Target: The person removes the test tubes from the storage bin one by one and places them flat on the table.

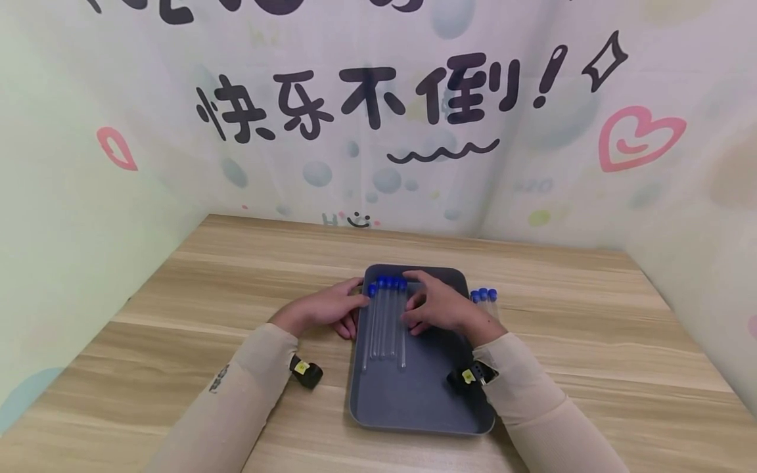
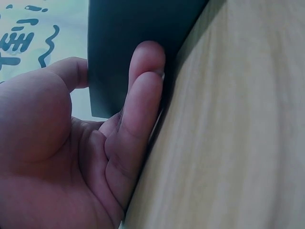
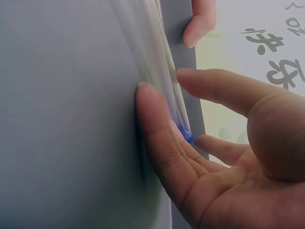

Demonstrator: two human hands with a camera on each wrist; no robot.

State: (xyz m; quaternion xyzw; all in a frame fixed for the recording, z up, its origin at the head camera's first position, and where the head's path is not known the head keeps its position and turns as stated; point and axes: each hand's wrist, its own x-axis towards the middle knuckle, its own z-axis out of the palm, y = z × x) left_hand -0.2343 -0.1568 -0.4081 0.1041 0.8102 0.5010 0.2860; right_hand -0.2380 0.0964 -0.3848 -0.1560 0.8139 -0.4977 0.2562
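A dark grey tray (image 1: 432,401) lies on the table. Inside it, along the left wall, several clear test tubes (image 1: 387,322) with blue caps lie side by side, caps at the far end. My left hand (image 1: 324,307) holds the tray's left wall; in the left wrist view its thumb reaches over the rim and its fingers (image 2: 138,114) lie along the outer side. On the right of the tubes, my right hand (image 1: 440,303) rests with spread fingers against the rightmost tube. One of its fingertips is by a blue cap (image 3: 185,133).
Just outside the tray's right wall lie several more blue-capped tubes (image 1: 485,297), partly hidden by the right hand and wrist. The wooden table (image 1: 236,276) meets a printed wall cloth (image 1: 378,184) at the back. Each wrist carries a small black camera (image 1: 306,373).
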